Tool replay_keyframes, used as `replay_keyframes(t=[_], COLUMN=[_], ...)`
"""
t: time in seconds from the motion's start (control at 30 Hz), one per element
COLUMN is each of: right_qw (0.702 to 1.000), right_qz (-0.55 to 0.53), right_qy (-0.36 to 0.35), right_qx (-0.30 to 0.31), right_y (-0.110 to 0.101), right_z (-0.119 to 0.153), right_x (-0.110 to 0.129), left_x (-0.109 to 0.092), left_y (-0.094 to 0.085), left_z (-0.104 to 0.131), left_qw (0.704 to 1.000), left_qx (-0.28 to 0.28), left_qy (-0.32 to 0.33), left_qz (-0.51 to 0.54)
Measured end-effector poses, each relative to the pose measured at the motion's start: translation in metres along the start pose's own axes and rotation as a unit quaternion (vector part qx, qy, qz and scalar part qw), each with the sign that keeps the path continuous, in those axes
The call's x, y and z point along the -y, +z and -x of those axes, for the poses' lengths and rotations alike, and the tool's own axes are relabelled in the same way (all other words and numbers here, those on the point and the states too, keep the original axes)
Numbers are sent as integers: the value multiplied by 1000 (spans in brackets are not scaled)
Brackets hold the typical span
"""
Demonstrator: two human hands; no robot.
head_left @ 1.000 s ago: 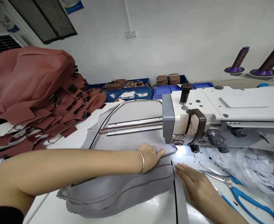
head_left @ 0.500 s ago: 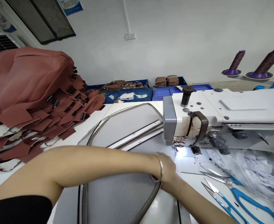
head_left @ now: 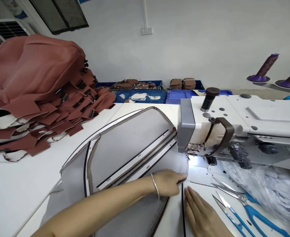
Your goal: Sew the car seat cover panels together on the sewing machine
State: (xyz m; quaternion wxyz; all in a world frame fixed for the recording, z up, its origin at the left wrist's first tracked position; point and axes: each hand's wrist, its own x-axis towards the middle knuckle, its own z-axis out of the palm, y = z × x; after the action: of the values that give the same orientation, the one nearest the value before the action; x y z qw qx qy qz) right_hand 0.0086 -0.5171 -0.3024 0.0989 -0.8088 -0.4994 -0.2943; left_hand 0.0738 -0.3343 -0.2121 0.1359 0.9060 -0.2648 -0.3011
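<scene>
The grey cover [head_left: 132, 136] lies flat on the table [head_left: 16, 184], left of the sewing machine [head_left: 236, 113], its right edge reaching the lit foot [head_left: 186, 159]; whether the cloth passes beneath, I cannot tell. Its pale strips [head_left: 138, 156] give the slant: they run from lower left to upper right, towards the machine head. The left hand [head_left: 168, 182] rests upon the cover, forefinger stretched to the right edge; the foot stands near, just beyond that fingertip. Whether thumb and curled fingers pinch the cloth is hidden. The right hand [head_left: 199, 212] lies palm down on the table, fingers straight and together, gripping nothing visible. From its fingertips the edge lies ahead and to the left, just beside; the left hand is nearer. Scissors [head_left: 254, 210] lie farther right.
</scene>
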Motion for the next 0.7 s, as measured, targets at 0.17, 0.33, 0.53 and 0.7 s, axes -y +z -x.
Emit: replay_keyframes(t=[0.17,0.33,0.53,0.7], right_qw=[1000,999,999,999], right_qz=[-16,-17,-27,-23], right_qy=[15,44,43,37], right_qx=[-8,-22,-2,-12], right_y=[2,3,3,5], right_z=[-4,-12,-19,-18], right_x=[-4,-9,-15,-18], left_x=[-15,-23,-31,-34], left_y=[10,20,27,26], left_z=[1,-8,-17,-23], left_qw=[999,997,994,993], left_qx=[5,-9,-27,-30], left_qy=[-53,-74,-94,-95], left_qz=[8,-19,-55,-59])
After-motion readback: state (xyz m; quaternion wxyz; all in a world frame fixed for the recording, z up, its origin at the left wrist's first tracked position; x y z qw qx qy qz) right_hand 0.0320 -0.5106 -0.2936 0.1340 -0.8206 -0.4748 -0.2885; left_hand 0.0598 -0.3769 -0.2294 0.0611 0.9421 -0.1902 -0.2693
